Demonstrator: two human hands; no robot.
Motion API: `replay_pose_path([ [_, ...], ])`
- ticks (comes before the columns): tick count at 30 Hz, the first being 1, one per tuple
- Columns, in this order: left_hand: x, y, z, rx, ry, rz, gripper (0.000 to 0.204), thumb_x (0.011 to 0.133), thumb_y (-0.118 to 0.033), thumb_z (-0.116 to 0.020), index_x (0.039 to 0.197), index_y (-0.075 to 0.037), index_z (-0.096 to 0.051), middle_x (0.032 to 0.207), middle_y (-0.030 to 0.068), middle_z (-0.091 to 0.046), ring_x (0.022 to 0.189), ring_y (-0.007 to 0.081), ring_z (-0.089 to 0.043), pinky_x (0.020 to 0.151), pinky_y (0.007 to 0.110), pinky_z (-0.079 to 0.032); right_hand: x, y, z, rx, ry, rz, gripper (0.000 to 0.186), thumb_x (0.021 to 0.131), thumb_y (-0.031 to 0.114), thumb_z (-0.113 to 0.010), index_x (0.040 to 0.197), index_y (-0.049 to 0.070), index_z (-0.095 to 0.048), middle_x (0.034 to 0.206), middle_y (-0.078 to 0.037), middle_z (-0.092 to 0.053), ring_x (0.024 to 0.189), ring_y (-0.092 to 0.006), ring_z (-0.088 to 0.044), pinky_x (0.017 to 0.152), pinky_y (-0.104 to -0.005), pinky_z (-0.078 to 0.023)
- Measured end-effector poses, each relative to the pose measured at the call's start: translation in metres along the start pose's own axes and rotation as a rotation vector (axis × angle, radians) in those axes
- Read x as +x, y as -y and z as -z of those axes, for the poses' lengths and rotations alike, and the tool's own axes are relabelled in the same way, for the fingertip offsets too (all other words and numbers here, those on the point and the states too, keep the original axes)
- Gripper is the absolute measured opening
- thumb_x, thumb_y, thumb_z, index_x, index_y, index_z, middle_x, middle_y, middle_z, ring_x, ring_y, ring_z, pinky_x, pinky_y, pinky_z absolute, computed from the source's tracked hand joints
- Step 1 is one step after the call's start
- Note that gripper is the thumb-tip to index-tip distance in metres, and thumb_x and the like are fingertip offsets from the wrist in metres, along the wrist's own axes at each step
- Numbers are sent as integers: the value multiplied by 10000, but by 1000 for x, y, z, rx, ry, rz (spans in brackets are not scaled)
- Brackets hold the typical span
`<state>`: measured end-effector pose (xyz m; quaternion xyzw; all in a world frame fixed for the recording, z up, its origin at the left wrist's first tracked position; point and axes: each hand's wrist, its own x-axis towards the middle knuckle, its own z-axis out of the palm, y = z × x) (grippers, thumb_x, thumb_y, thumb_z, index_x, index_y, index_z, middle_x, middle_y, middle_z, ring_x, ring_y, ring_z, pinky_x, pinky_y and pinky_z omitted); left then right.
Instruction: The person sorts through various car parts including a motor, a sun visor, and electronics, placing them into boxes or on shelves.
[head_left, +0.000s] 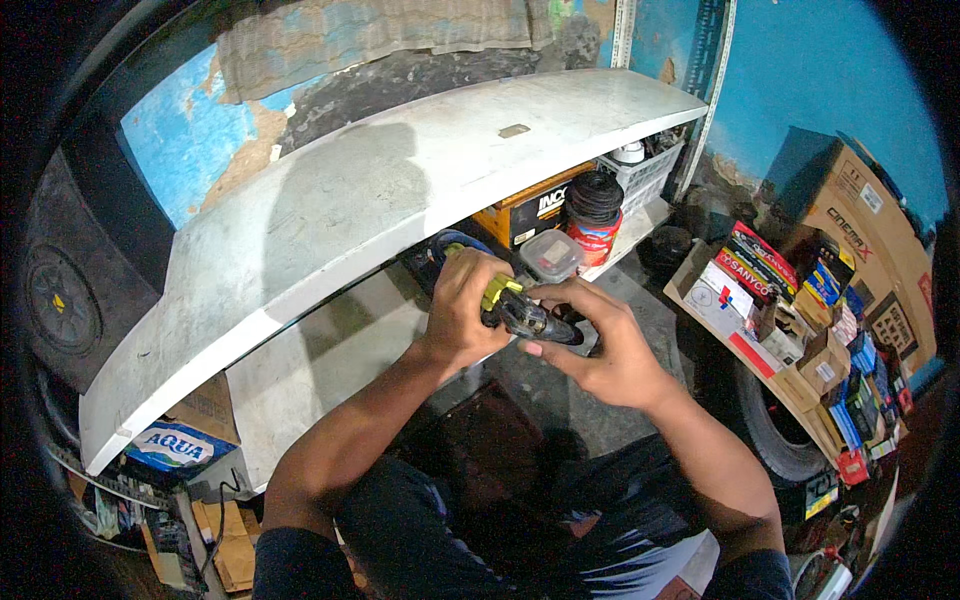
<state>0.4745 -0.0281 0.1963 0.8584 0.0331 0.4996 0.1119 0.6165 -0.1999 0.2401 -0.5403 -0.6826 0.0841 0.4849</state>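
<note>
In front of me, above the floor by the shelf's near edge, I hold a yellow-green and black drill-like tool (pixel 538 318). My left hand (pixel 463 312) is wrapped round its yellow-green part, and the palm hides much of the body. The dark, rounded nose points to the right. My right hand (pixel 618 348) closes on this nose from the right, with the thumb below and the fingers above. A clear plastic tub (pixel 551 255) sits just beyond my right fingers.
A long white tabletop (pixel 330 200) spans the far side, over a lower shelf (pixel 300 400). Under it stand a black and yellow box (pixel 525 220), a red can topped with a black coil (pixel 595 238) and a grey crate (pixel 645 180). Cartons (pixel 745 290) and a tyre (pixel 775 430) lie right.
</note>
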Motion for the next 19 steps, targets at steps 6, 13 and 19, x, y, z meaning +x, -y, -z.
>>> replay_pose_path([
  [6, 1, -5, 0, -23, 34, -60, 553, 662, -250, -853, 1072, -9, -571, 989, 167, -586, 955, 388, -586, 883, 499, -441, -1, 9, -6, -18, -40, 31, 514, 817, 90, -783, 1295, 31, -603, 1107, -204, -669, 1009, -354, -683, 888, -410, -537],
  [13, 1, -9, -3, -261, 146, 21, 564, 677, -244, -855, 1099, 1, -572, 1025, 182, -592, 981, 410, -586, 895, 493, -453, -6, 8, -3, -44, -121, 145, 464, 825, 22, -715, 1276, -4, -609, 1102, -222, -686, 990, -397, -695, 848, -418, -554],
  [19, -14, -1, 3, -316, 218, 63, 585, 786, -388, -800, 1153, -4, -556, 1057, 184, -610, 1010, 366, -599, 924, 471, -464, -8, 5, -7, 1, -37, 124, 524, 841, 82, -760, 1333, 7, -595, 1188, -231, -680, 1033, -371, -703, 869, -416, -553],
])
